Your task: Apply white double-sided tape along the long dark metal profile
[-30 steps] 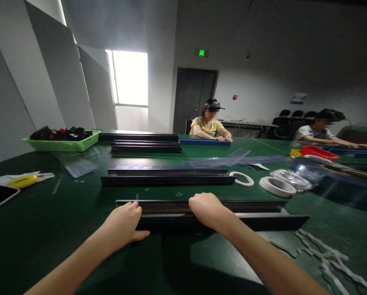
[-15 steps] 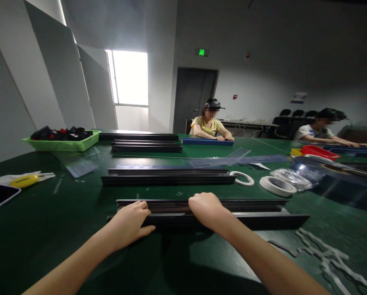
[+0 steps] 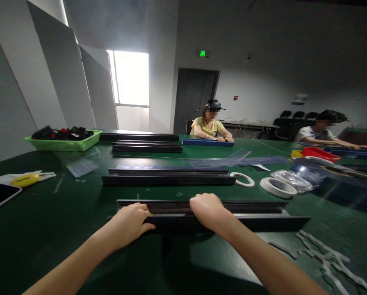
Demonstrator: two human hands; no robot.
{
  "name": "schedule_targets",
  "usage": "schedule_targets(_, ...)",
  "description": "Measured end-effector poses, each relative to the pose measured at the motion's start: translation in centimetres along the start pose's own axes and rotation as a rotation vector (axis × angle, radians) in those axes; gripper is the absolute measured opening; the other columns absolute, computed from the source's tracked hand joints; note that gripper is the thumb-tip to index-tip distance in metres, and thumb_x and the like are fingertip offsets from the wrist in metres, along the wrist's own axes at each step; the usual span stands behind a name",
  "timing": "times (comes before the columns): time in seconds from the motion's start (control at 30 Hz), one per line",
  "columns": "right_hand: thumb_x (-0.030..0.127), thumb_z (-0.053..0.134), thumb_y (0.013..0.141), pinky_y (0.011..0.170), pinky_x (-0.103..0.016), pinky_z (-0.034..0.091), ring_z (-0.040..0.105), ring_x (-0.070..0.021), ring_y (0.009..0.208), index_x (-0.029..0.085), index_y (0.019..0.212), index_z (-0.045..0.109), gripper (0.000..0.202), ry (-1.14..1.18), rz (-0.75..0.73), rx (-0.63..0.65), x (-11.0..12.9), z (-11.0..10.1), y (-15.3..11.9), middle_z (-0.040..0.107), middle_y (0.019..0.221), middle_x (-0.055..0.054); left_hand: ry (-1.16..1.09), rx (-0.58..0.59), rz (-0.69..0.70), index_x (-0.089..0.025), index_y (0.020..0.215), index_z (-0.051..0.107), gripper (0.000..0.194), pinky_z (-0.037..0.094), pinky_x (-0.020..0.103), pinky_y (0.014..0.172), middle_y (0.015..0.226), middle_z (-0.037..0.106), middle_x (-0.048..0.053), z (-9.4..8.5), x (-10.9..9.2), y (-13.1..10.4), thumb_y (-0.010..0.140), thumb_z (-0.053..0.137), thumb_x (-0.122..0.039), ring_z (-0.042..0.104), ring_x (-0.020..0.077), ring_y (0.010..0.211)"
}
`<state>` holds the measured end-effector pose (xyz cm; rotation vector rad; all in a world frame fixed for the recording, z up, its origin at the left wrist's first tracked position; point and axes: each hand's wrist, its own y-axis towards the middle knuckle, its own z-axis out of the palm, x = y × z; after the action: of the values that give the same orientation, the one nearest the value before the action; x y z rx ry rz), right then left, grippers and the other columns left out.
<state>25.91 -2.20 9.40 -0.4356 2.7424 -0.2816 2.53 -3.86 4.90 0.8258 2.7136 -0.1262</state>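
Observation:
A long black channel-shaped profile [image 3: 263, 223] lies crosswise on the green table in front of me, its trough facing up. My left hand [image 3: 133, 221] is wrapped over its left part, thumb against the near wall and fingers bent over into the trough. Farther right, my right hand [image 3: 209, 211] is closed in a fist, knuckles up, and rests in the trough near the middle. Its fingertips are hidden, so whatever it may hold cannot be made out. A pale strip shows along the trough floor to the right of it.
More black profiles [image 3: 167, 180] lie beyond, with clear plastic strips [image 3: 220, 161]. Tape rolls [image 3: 277, 187] and wavy white strips [image 3: 327, 256] are at right. A green basket [image 3: 63, 144], yellow tool [image 3: 26, 180] and phone [image 3: 0, 197] are left. Two people [image 3: 210, 126] sit across the table.
Both hands keep nearly the same place on the profile. The left thumb and fingers have shifted very slightly; the view has moved a little.

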Motion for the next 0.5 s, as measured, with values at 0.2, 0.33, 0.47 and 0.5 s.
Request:
schedule_targets(0.2,0.013,0.062,0.076,0.076,-0.031,0.052,0.069,-0.0274,0.093,0.012,0.1,0.073,0.026,0.004,0.012,0.013,-0.6,0.1,-0.1,0.072,0.097,-0.02,-0.082,0.034,-0.068,-0.023,0.099,0.073,0.033,0.044,0.033,0.095,0.104,0.071,0.006,0.1,1.0,-0.1,0.084,0.056,-0.047,0.064,0.0241,0.098)
schedule_targets(0.33,0.013,0.063,0.075,0.074,-0.032,0.052,0.069,-0.0277,0.092,0.014,0.099,0.073,0.027,0.001,0.003,0.027,-0.5,0.0,-0.3,0.072,0.098,-0.019,-0.115,0.057,-0.154,-0.022,0.092,0.074,0.031,0.047,0.032,0.09,0.098,0.071,0.006,-0.4,1.9,-0.8,0.078,0.062,-0.046,0.066,0.0245,0.092)
schedule_targets(0.47,0.012,0.066,0.071,0.074,-0.031,0.051,0.069,-0.0276,0.091,0.013,0.097,0.073,0.027,-0.006,0.025,0.047,0.1,-0.3,-0.4,0.073,0.095,-0.018,-0.04,0.067,-0.212,-0.021,0.09,0.074,0.029,0.048,0.032,0.084,0.095,0.071,0.007,-0.7,2.0,-1.2,0.076,0.062,-0.044,0.066,0.0246,0.088)
schedule_targets(0.5,0.012,0.066,0.07,0.074,-0.031,0.051,0.069,-0.0276,0.091,0.013,0.097,0.073,0.027,-0.007,0.028,0.049,0.2,-0.4,-0.3,0.073,0.094,-0.018,-0.009,0.06,-0.222,-0.02,0.09,0.074,0.031,0.049,0.033,0.084,0.096,0.071,0.008,-0.8,1.9,-1.2,0.076,0.062,-0.045,0.066,0.025,0.088)
